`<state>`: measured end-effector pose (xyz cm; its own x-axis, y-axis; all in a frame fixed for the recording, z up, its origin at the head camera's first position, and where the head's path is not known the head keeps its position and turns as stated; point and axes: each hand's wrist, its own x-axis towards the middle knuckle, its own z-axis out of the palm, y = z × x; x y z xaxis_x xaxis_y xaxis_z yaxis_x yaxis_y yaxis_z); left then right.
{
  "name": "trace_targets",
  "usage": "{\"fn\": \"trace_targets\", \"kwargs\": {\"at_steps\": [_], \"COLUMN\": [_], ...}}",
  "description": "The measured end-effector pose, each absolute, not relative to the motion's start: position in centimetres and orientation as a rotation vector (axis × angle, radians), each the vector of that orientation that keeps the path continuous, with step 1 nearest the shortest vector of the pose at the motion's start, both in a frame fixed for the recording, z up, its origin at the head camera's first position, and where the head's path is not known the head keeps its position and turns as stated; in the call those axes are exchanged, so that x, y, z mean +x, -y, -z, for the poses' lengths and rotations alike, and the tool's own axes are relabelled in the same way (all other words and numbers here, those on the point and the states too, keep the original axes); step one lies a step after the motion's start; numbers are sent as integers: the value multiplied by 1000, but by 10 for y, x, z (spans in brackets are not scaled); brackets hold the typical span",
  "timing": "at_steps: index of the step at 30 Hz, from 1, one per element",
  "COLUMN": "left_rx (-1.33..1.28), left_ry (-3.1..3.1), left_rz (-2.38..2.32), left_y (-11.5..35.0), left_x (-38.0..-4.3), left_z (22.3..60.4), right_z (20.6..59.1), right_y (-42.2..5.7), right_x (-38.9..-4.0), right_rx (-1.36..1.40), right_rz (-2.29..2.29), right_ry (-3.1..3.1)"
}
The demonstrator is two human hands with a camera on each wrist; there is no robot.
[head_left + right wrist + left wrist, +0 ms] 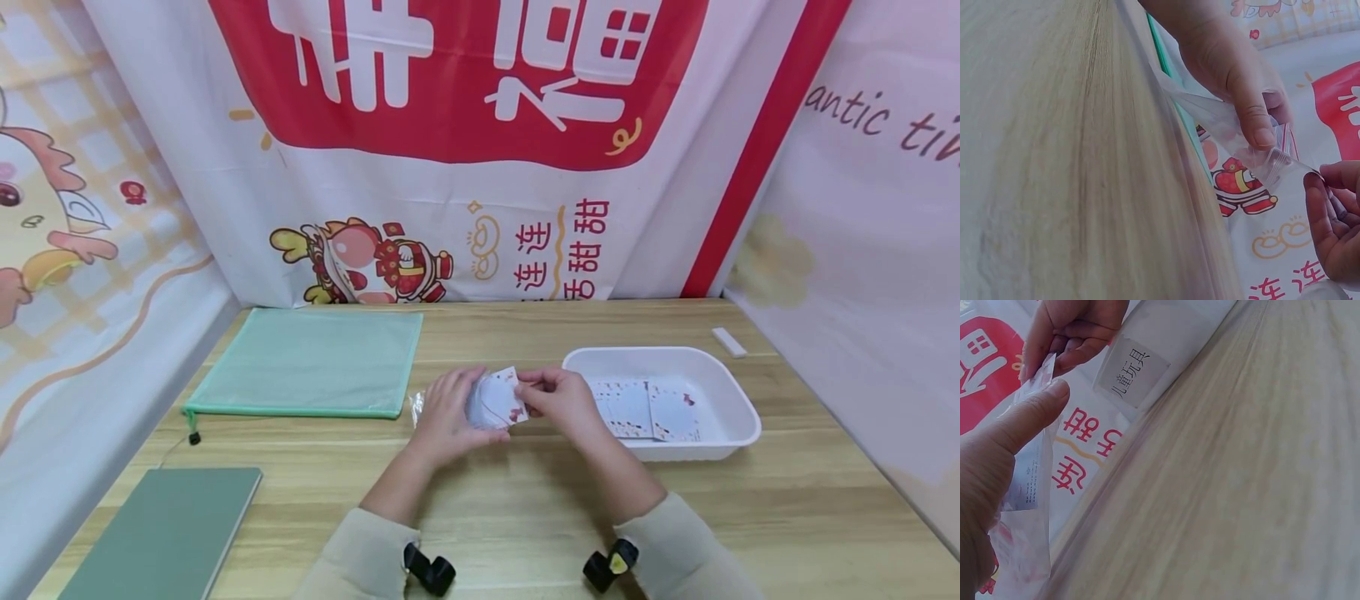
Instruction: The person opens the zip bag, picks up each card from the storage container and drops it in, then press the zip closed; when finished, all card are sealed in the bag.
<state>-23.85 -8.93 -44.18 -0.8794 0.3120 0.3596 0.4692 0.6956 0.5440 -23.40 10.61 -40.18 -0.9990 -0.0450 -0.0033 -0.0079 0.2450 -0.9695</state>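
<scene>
Above the middle of the table my left hand (448, 423) grips a clear zip-top plastic bag (1219, 119), its thumb lying along the near side. A square white card (504, 393) with small printed figures sticks out of the bag's mouth on the right. My right hand (561, 402) pinches that card's outer edge between thumb and fingers. In the left wrist view, part of the bag hangs below the left thumb, with small printed text showing inside. How far the card sits within the bag is partly hidden by the left hand.
A white plastic bin (727, 446) to the right holds several printed cards (626, 408). Beyond it lies a small white bar (729, 342). A green mesh zip pouch (307, 362) lies at the back left, a green notebook (161, 533) at the front left. Printed cloth hangs behind.
</scene>
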Motion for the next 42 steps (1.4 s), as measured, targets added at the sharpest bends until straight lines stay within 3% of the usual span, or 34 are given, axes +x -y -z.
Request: {"fn": "trace_targets", "kwargs": {"at_steps": [27,42], "left_rx": [-668,-677], "left_ry": [2624,2602], "left_rz": [912,958], "left_y": [92,92], "left_x": [-240,-238], "left_z": [440,442], "right_z": [422,413], "right_y": [-83,-84], "right_x": [-238,-235], "right_rx": [-236,-181], "right_rz": [1621,1513], "right_ry": [-2655,-2645]}}
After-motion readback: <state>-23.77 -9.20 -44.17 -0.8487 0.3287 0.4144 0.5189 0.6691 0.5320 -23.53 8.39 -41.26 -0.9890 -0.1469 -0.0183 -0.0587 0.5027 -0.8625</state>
